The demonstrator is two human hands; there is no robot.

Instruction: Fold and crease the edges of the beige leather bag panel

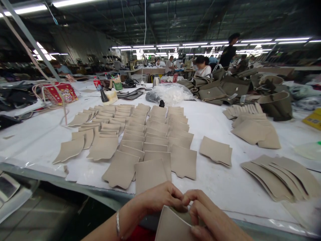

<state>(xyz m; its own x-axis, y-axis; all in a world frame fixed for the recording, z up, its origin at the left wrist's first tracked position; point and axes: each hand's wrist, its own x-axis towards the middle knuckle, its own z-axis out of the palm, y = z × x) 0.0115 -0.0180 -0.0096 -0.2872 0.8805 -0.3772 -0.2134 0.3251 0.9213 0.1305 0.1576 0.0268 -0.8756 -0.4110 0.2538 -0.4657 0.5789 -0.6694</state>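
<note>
Close to my body, below the table's front edge, both hands meet at the upper edge of a taupe leather-like panel [173,226]. My left hand [164,197], with a silver bangle at the wrist, has its fingers pinched at the panel's edge. Across from it, my right hand [204,212] grips the same panel, its fingers curled around the side. The fingertips of both hands nearly touch. Just beyond them lies a squarish taupe panel [150,175], in front of overlapping rows of similar panels [156,129] spread over the white table [213,187].
Fanned panels [281,177] and another stack [255,129] lie to the right. Behind them is a heap of olive bag parts [225,85]. A clear plastic bag [173,93], a red patterned bag [60,93] and a dark cone [103,95] stand farther back. Several people work beyond.
</note>
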